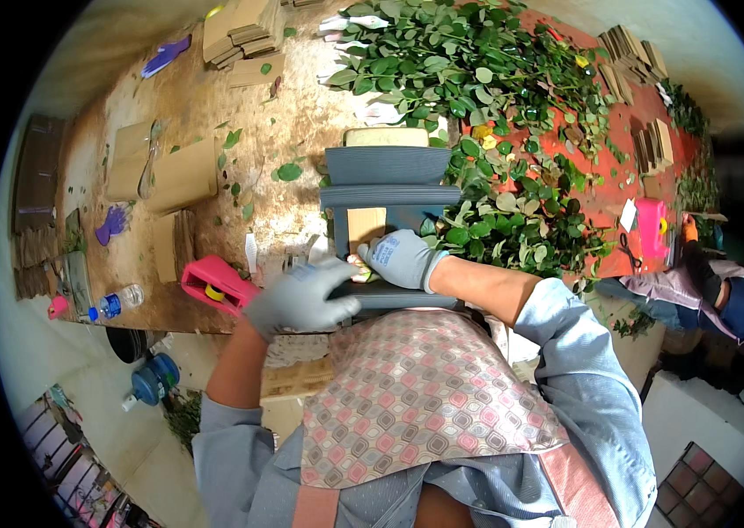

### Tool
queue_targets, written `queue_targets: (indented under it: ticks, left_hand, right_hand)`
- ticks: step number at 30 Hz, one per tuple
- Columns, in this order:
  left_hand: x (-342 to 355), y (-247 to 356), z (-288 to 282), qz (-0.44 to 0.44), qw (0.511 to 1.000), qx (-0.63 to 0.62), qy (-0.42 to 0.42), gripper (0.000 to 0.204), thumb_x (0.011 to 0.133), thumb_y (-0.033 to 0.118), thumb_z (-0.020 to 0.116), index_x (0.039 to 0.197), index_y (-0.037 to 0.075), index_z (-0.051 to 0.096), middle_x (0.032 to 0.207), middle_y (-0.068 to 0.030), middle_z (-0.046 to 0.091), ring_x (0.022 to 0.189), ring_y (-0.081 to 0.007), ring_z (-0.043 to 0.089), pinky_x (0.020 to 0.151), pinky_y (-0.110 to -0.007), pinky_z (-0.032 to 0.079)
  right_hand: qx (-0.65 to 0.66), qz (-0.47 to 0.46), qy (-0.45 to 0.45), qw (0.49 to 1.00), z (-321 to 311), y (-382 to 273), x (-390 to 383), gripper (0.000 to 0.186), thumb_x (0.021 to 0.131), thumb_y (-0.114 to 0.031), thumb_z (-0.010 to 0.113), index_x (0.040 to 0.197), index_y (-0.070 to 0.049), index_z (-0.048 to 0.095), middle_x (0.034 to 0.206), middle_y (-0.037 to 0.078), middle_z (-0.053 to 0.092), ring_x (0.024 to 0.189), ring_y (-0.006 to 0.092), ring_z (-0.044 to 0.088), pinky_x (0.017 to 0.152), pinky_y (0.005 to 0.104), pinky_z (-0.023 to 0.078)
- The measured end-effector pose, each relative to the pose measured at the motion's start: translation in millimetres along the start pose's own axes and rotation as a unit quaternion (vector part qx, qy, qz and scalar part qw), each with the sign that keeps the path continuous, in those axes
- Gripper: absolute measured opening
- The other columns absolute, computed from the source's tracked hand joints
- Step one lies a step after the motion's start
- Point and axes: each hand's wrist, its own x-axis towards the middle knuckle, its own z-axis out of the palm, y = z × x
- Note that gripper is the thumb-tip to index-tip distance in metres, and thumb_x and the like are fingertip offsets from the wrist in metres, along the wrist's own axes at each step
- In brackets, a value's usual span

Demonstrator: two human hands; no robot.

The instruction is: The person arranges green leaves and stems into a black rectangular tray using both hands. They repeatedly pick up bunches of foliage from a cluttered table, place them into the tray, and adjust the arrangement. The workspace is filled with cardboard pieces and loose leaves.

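Observation:
My right hand (400,257), in a grey glove, has curled fingers on a small pale rose bud (360,275) inside a dark grey ribbed stand (388,153). Behind the bud lies a strip of tan cardboard (366,223). My left hand (306,290), also gloved, is slightly blurred beside the bud, fingers apart, with nothing visible in them. A pink tape dispenser (200,279) sits left of it. Leafy stems (504,220) lie right of the stand.
Cardboard pieces (183,176), purple gloves (162,55) and a water bottle (117,302) lie left. Farther right are cardboard stacks (652,146), scissors (629,255) and another dispenser (650,227); a co-worker (715,299) is at the right edge. A blue jug (153,378) stands below the table.

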Motion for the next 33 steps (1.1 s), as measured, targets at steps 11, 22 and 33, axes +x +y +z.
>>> queue_targets:
  ticks: [11,22,33]
  left_hand:
    - [19,21,39,-0.048,0.993,0.112,-0.004,0.061,0.092,0.037,0.062,0.147,0.013,0.051,0.148,-0.0188,0.054,0.121,-0.04,0.062,0.102,-0.05,0.049]
    - [21,9,57,-0.04,0.992,0.114,0.046,0.057,0.086,0.026,0.067,0.141,0.011,0.058,0.148,-0.0125,0.056,0.125,-0.0337,0.061,0.101,-0.045,0.051]
    - [21,12,55,0.031,0.989,0.112,0.096,0.048,0.088,0.018,0.061,0.134,0.003,0.058,0.134,-0.023,0.063,0.113,-0.0421,0.064,0.092,-0.048,0.054]
  right_hand:
    - [0.059,-0.003,0.102,0.993,9,1,-1,0.022,0.098,-0.027,0.057,0.094,-0.011,0.07,0.08,0.012,0.074,0.073,0.0309,0.074,0.061,0.0448,0.055]
    - [0.137,0.107,0.294,0.94,-145,114,11,0.023,0.091,-0.019,0.06,0.111,-0.008,0.06,0.106,0.017,0.068,0.098,0.0401,0.067,0.081,0.0486,0.053]
    - [-0.19,0.305,0.121,0.925,-77,262,39,0.028,0.092,-0.02,0.057,0.115,-0.008,0.068,0.111,0.011,0.07,0.108,0.0307,0.062,0.088,0.0396,0.051]
